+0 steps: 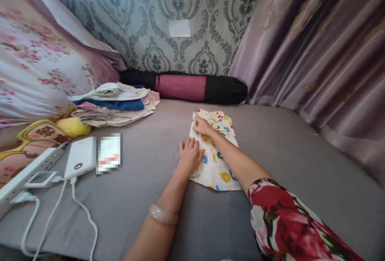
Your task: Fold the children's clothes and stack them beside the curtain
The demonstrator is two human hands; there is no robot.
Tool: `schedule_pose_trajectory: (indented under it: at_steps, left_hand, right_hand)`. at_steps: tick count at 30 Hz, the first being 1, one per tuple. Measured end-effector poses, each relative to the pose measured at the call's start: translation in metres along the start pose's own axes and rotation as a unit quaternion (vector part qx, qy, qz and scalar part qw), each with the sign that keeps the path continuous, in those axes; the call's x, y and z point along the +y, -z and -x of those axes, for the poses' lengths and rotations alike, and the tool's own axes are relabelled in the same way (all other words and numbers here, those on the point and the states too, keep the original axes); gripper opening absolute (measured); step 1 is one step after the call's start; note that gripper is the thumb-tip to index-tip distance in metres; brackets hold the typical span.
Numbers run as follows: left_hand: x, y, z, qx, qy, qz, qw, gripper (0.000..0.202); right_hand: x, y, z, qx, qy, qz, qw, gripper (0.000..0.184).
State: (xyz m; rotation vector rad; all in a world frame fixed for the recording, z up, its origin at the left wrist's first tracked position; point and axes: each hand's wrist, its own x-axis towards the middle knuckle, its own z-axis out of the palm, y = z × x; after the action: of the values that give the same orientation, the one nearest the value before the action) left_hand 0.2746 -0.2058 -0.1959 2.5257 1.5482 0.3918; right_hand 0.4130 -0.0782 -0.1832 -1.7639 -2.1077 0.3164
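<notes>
Hands touch printed cloth, left spread, right partly curled.

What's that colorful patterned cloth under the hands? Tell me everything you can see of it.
The patterned cloth is white, printed with yellow, blue, green and red shapes, and looks like thin fabric. It lies mostly flat on the gray sheet, slightly creased, wider at its near, curved edge, with uneven layers at the far end. The left hand rests on its left edge; the right hand touches its far left part.
</notes>
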Motion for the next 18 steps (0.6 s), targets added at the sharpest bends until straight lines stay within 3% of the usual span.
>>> schedule_pose_trajectory:
  at_steps: [5,9,18]
  left_hand:
    - [-0.001,-0.002,0.0,0.0,0.0,-0.001,1.0,0.044]
    - [0.0,-0.002,0.0,-0.008,0.004,0.001,1.0,0.044]
    - [-0.001,-0.004,-0.001,-0.017,0.007,-0.005,1.0,0.048]
  right_hand:
    - [0.001,-0.007,-0.001,0.0,0.014,0.003,1.0,0.008]
    - [0.005,-0.009,-0.007,-0.005,-0.007,-0.003,1.0,0.033]
    - [0.018,-0.022,-0.011,0.032,0.038,0.04,0.998,0.038]
